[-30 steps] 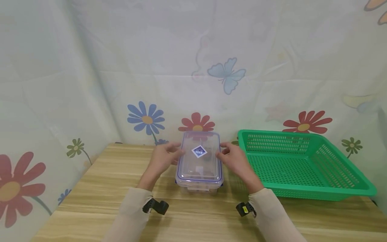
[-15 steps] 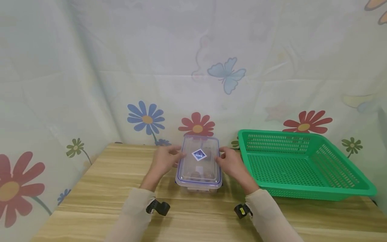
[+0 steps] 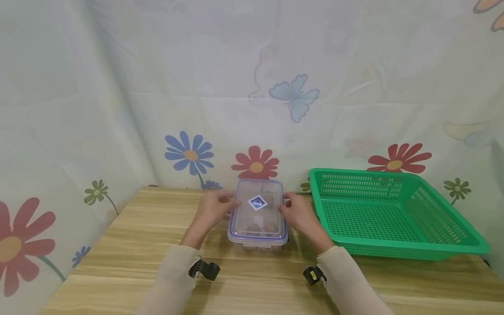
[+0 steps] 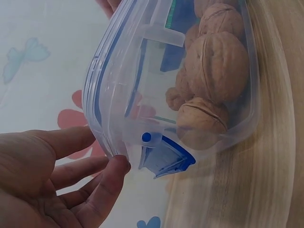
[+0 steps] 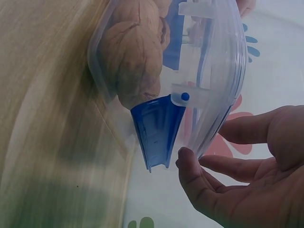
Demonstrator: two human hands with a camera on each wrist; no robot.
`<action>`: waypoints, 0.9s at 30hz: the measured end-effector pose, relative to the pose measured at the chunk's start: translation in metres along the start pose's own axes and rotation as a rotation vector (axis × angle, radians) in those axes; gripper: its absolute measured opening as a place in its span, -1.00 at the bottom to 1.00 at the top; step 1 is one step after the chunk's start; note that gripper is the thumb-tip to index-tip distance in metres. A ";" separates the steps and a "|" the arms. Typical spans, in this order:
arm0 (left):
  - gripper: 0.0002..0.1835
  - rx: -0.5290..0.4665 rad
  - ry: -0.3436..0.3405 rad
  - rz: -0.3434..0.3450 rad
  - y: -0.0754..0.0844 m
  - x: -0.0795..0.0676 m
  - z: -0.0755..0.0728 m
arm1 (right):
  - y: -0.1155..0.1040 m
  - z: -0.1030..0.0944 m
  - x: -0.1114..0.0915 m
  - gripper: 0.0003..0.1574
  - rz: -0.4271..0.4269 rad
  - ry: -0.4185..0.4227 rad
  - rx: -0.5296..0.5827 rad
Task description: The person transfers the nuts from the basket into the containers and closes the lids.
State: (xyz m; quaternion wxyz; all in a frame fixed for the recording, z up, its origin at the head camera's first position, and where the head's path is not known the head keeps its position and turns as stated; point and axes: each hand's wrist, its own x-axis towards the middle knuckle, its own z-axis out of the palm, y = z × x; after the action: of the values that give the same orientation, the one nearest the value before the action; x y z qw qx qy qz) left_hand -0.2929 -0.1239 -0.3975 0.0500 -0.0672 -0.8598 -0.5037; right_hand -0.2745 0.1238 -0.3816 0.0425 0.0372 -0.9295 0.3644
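Observation:
A clear plastic food container (image 3: pixel 263 248) stands on the table with several walnuts (image 4: pixel 218 66) inside. Its clear lid (image 3: pixel 256 223), edged in blue with a diamond-shaped label, lies over the top. At the lid's left edge my left hand (image 3: pixel 210 210) pinches the rim between thumb and fingers. Opposite it, my right hand (image 3: pixel 301 213) pinches the right edge the same way. Blue side latches stick outward, unfastened: one latch (image 4: pixel 168 156) by the left fingers, another latch (image 5: pixel 159 128) by the right. Whether the lid is fully seated cannot be told.
A large green plastic basket (image 3: pixel 393 246) stands to the right, close to my right hand. Behind the wood-grain table (image 3: pixel 157 227) hangs a pale curtain (image 3: pixel 220 109) printed with flowers and a butterfly. A black strap camera sits on each wrist.
The lid has come down onto the container, its far edge sinking most. Both hands have lowered slightly with it, keeping their hold on its sides. The basket has not moved.

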 end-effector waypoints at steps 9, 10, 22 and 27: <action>-0.55 -0.005 -0.007 -0.010 -0.004 0.001 -0.002 | 0.000 0.004 0.000 -0.47 0.014 -0.024 0.027; -0.56 -0.009 -0.008 -0.011 -0.004 0.002 -0.001 | 0.000 0.003 -0.001 -0.47 0.010 -0.023 0.028; -0.61 -0.034 -0.024 -0.059 -0.004 0.001 0.000 | 0.001 0.002 -0.001 -0.48 0.016 -0.038 0.035; -0.63 -0.053 -0.023 -0.054 -0.006 0.001 0.001 | 0.002 0.003 0.000 -0.46 0.022 -0.036 0.051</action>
State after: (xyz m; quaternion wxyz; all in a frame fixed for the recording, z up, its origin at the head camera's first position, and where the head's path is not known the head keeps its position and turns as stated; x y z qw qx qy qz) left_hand -0.2951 -0.1263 -0.4028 0.0249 -0.0509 -0.8483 -0.5265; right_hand -0.2746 0.1230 -0.3857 0.0210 0.0347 -0.9210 0.3875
